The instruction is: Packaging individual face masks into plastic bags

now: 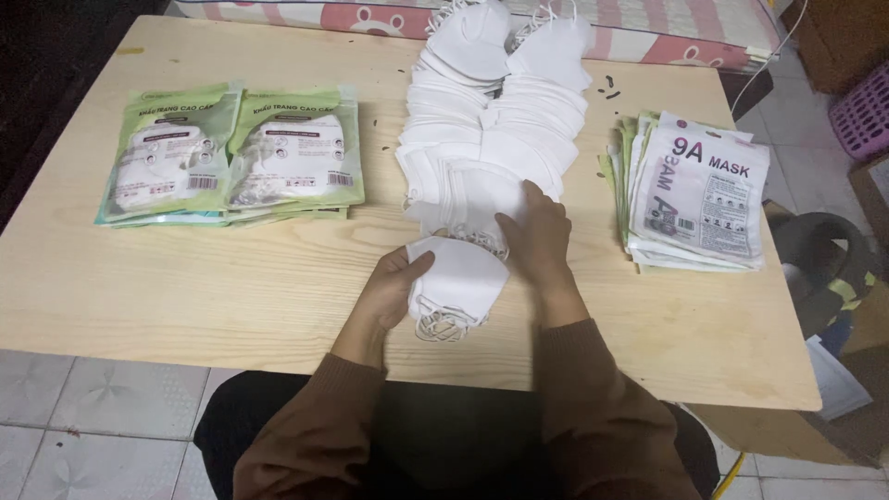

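Note:
My left hand (394, 282) grips a small stack of folded white face masks (458, 282) near the table's front edge, thumb on top. My right hand (537, 236) rests just right of that stack, its fingers on the nearest masks of a long overlapping row of white masks (491, 120) that runs from the table's middle to its far edge. The elastic loops of the held masks hang out below the stack.
Two piles of green packaged masks (231, 157) lie at the left of the wooden table (185, 296). A pile of empty white and pink pouches (699, 194) lies at the right. A pink patterned mattress edge (648, 37) borders the far side; a purple basket (866, 111) stands right.

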